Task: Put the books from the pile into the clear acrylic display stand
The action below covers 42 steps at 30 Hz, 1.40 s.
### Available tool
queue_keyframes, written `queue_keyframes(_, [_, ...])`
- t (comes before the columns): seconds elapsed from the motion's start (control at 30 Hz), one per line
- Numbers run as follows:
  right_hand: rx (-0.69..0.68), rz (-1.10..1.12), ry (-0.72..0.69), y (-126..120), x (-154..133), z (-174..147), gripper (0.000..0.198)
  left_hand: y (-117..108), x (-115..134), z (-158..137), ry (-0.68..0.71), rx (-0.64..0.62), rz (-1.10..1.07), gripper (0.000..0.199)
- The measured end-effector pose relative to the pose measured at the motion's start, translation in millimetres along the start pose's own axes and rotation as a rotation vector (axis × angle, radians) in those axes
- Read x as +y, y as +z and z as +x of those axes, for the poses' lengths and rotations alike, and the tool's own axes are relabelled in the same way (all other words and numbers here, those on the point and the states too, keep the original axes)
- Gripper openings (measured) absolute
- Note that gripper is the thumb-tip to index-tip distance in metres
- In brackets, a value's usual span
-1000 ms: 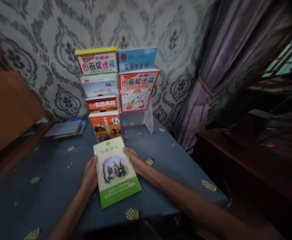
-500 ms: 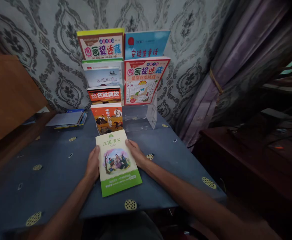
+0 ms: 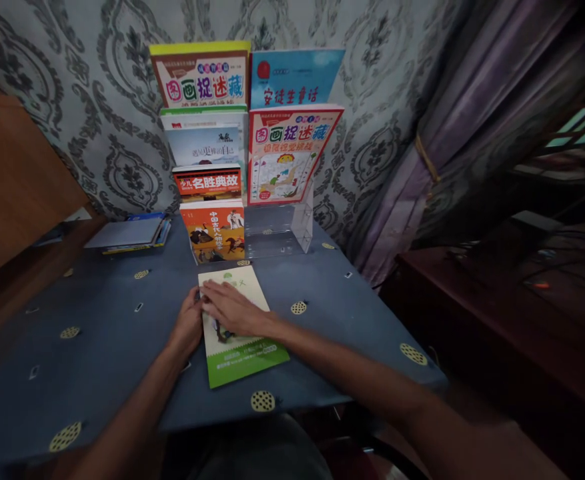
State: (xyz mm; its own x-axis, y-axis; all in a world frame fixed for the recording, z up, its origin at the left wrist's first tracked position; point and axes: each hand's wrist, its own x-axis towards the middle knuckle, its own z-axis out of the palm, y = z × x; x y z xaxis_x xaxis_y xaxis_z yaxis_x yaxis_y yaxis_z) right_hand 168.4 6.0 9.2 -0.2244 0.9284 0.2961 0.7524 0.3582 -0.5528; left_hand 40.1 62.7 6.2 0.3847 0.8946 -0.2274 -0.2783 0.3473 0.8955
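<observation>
the green-and-cream paperback [image 3: 247, 360] is face up over the near part of the pineapple-print tablecloth [image 3: 352, 337], long axis running away, title end aimed forward and slightly left. the left hand [image 3: 188, 325] grips its left edge; the right hand [image 3: 235, 311] spreads flat across the cover. straight beyond, an orange paperback [image 3: 217, 233] in the clear acrylic rack [image 3: 302, 223] blocks the way; stacked books [image 3: 127, 232] lie left.

Only bare hands can be seen here, so the left hand [image 3: 189, 325] and right hand [image 3: 237, 311] are kitted out with nothing fancy. The left forearm [image 3: 132, 407] and right forearm [image 3: 347, 363] are bared too, kinda slim. Some dark greyish cloth [image 3: 267, 448] can be made out at the lap, its details mostly lost in shadow.
</observation>
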Motion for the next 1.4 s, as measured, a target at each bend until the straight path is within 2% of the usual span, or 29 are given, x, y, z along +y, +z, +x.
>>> queue_keyframes(0.07, [-0.057,-0.068,0.031,5,-4,11,0.055,-1,1,0,-0.02,-0.021,-0.01,0.042])
queue_keyframes(0.17, [-0.038,-0.173,0.122,1,3,14,0.055,-2,0,0,-0.061,-0.015,-0.011,0.044])
queue_keyframes(0.3, [-0.008,-0.231,0.336,-20,23,2,0.061,-4,-5,3,-0.137,0.067,-0.005,0.036])
queue_keyframes(0.43, [0.032,-0.216,0.435,-35,31,-20,0.066,-5,-9,6,-0.13,0.046,-0.004,0.045])
queue_keyframes(0.57, [0.045,-0.206,0.45,-34,25,-39,0.068,-4,-9,5,-0.133,0.055,0.008,0.052])
queue_keyframes(0.77, [0.066,-0.191,0.464,-25,3,-70,0.068,-4,-9,3,-0.138,0.047,-0.02,0.04])
queue_keyframes(0.87, [0.074,-0.194,0.394,-16,-1,-87,0.066,-6,-14,6,-0.085,0.021,-0.006,0.042])
queue_keyframes(1.0, [0.027,-0.251,0.197,-1,9,-103,0.069,-11,-25,13,-0.038,0.031,0.079,0.06])
queue_keyframes(1.1, [-0.005,-0.291,0.091,9,19,-107,0.064,-16,-35,19,0.065,0.039,0.182,0.076])
queue_keyframes(1.17, [-0.014,-0.316,0.073,12,23,-107,0.059,-20,-42,23,0.21,0.024,0.285,0.079])
queue_keyframes(1.3, [-0.051,-0.311,0.072,7,18,-109,0.067,-28,-55,32,0.569,0.031,0.668,0.067])
queue_keyframes(1.4, [-0.112,-0.28,0.1,-1,6,-112,0.078,-32,-64,35,0.742,0.069,1.039,0.06])
